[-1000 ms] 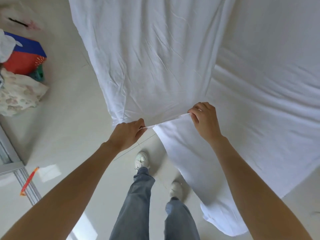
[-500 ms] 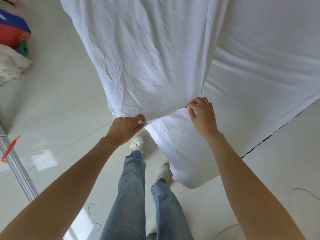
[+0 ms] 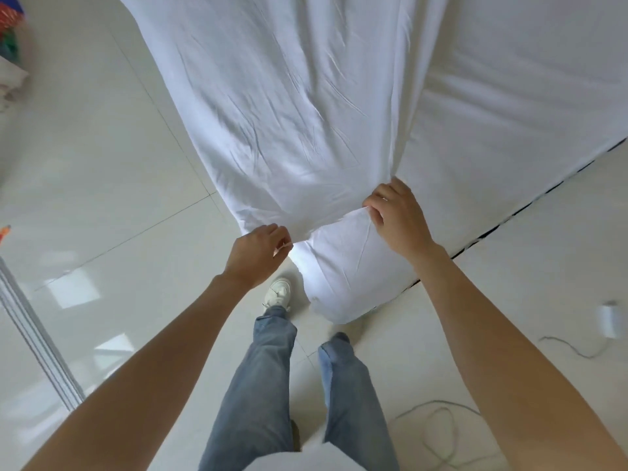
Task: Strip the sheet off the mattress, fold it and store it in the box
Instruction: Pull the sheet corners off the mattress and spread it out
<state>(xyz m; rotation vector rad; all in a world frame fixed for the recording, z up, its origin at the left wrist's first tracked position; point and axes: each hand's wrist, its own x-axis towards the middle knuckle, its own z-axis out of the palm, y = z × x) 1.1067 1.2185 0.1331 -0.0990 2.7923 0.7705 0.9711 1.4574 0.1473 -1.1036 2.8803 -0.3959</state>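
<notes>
Room: a pale glossy tiled floor [image 3: 102,185] is seen, with a metal door track [image 3: 40,348] at the left, a loose cable [image 3: 438,433] and a small white adapter [image 3: 610,319] at the lower right, and a colourful heap [image 3: 8,39] at the upper left edge.
Sheet: the white sheet [image 3: 289,107] is drawn out from the mattress [image 3: 526,96] toward the person, its near end held above the floor, with a doubled part hanging in front of the legs.
Left hand: the left hand [image 3: 256,254] is pinched onto the near hem, fingers curled round the cloth.
Right hand: the right hand [image 3: 396,212] is closed on a gathered fold of the same hem.
Handling: the cloth is judged light, soft and limp; it will sag and crease wherever it is not held, so hold is best taken at corners and hems, kept taut.
Box: none is seen.
</notes>
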